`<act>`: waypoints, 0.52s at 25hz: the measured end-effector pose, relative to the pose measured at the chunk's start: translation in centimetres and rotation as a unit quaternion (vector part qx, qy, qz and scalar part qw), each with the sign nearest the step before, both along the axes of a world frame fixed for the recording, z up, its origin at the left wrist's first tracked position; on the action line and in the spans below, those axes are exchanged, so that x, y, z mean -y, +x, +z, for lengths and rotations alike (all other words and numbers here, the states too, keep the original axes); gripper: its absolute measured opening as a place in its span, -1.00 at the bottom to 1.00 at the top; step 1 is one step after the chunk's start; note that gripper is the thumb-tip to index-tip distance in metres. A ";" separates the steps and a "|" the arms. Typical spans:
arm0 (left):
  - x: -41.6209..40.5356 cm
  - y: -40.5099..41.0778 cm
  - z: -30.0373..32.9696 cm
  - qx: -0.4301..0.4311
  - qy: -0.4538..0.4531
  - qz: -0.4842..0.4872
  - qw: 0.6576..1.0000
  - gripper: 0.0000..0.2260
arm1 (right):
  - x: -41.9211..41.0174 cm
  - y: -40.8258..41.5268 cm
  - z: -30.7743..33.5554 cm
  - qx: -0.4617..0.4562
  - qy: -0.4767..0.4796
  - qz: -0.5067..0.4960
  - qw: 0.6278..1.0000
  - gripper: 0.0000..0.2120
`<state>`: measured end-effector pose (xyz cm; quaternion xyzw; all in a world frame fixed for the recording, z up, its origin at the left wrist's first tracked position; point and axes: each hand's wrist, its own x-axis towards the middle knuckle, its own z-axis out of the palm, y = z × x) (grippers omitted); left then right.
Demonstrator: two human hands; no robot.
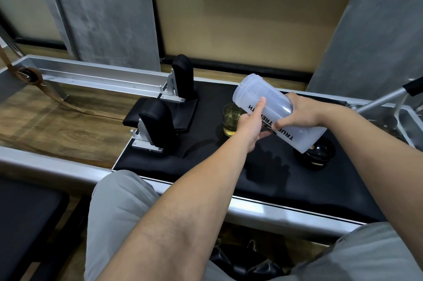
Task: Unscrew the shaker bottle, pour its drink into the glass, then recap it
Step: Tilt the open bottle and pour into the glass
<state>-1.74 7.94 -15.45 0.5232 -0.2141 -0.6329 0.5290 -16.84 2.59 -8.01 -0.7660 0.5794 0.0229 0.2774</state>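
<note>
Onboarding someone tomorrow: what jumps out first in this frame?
The translucent shaker bottle, uncapped and tipped mouth-up to the left, held mid-frame by the left hand and right hand. Just left of it, a glass of yellow drink stands on the black pad. The black lid lies on the pad at right, under the bottle's base.

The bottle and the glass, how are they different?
The shaker bottle is tall, cloudy white and tilted in both hands; the glass is short, clear and stands upright on the black pad. The bottle looks empty; the glass holds yellow drink. The bottle has black letters; the glass is plain. Both are open on top.
</note>
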 end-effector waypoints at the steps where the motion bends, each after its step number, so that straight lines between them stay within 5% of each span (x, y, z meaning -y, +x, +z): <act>1: 0.0 0.0 0.0 0.000 0.000 0.001 1.000 -0.51 | 0.0 0.0 0.0 -0.001 -0.001 0.000 1.000 -0.18; 13: 0.2 0.0 -0.4 -0.005 -0.005 -0.001 1.000 -0.51 | -0.1 0.1 0.4 -0.017 -0.005 0.009 1.000 -0.21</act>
